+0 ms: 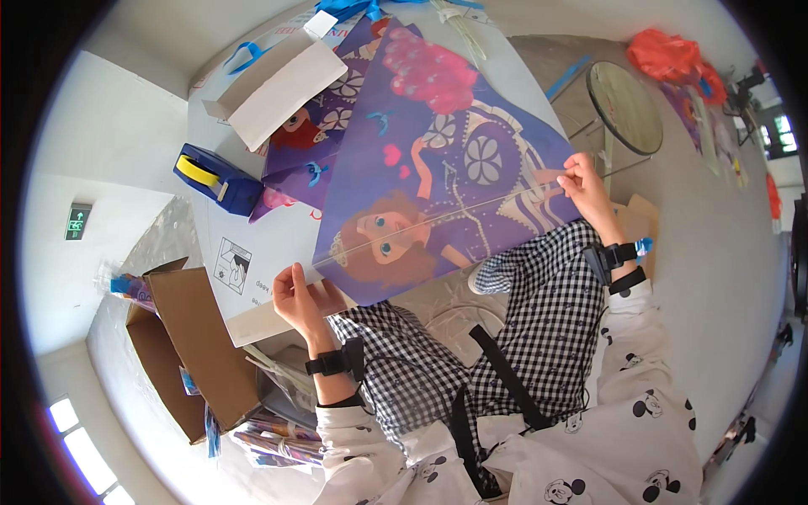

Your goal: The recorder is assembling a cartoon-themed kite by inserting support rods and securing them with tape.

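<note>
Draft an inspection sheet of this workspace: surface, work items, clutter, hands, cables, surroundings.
Surface: white printed board, partly covered.
Work items: large purple illustrated sheet, pale line across it; another purple sheet partly overlapped.
Clutter: white carton, blue tape dispenser.
Hands: left hand at the large sheet's lower-left corner, right hand at its right edge; grip unclear.
Cables: nothing clearly seen.
Surroundings: cardboard box left; round-topped stool, red plastic right.

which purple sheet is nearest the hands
The front sheet, spanning between the left hand and right hand. It overlaps the purple print farther up-left, which the white box partly hides.
</note>
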`<state>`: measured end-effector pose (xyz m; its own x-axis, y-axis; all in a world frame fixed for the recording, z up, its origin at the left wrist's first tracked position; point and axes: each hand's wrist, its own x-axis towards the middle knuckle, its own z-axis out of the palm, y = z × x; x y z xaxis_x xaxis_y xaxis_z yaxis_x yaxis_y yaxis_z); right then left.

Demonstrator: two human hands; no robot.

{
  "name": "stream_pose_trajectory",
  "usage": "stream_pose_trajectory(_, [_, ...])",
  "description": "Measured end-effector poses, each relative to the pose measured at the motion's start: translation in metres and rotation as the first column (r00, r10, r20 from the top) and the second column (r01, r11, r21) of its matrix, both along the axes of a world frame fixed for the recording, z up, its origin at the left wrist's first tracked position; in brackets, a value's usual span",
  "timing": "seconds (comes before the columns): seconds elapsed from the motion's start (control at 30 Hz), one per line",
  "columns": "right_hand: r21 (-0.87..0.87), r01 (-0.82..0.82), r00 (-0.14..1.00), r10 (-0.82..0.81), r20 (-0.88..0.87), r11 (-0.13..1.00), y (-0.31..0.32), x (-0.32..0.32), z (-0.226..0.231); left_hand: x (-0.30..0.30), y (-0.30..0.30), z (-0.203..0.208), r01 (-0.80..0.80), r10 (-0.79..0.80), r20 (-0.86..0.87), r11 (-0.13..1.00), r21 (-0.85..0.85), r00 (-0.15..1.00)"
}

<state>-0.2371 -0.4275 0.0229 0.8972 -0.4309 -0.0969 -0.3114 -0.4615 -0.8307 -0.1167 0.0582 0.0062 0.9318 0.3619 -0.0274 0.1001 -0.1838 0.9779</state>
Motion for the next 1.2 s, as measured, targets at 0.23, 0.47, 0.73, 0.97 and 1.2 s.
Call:
stream_pose_trajectory(0.23, [-0.047,0.053,0.999,-0.052,0.013,0.998,-0.006,-0.002,-0.008,0.002,-0.011,0.000,-0.025,0.024,0.005,0.985,0.172,1.000])
stream_pose_trajectory(0.47, [-0.074,0.046,0.999,-0.046,-0.004,0.996,-0.001,0.001,-0.012,-0.003,-0.010,-0.004,-0.054,0.053,0.009,0.979,0.195,0.999])
stream_pose_trajectory(0.73, [-0.152,0.015,0.999,-0.011,0.032,0.988,-0.013,-0.003,-0.022,-0.005,-0.020,-0.002,-0.057,0.063,-0.020,0.969,0.239,0.998])
stream_pose_trajectory(0.97, [-0.188,0.013,1.000,-0.013,0.006,0.982,-0.009,-0.003,-0.017,-0.004,-0.017,-0.007,-0.041,0.039,0.014,0.975,0.220,0.999])
stream_pose_trajectory(1.2, [-0.194,0.034,0.999,-0.036,-0.007,0.980,0.003,0.003,-0.011,-0.002,-0.008,-0.011,-0.046,0.043,0.020,0.977,0.210,0.999])
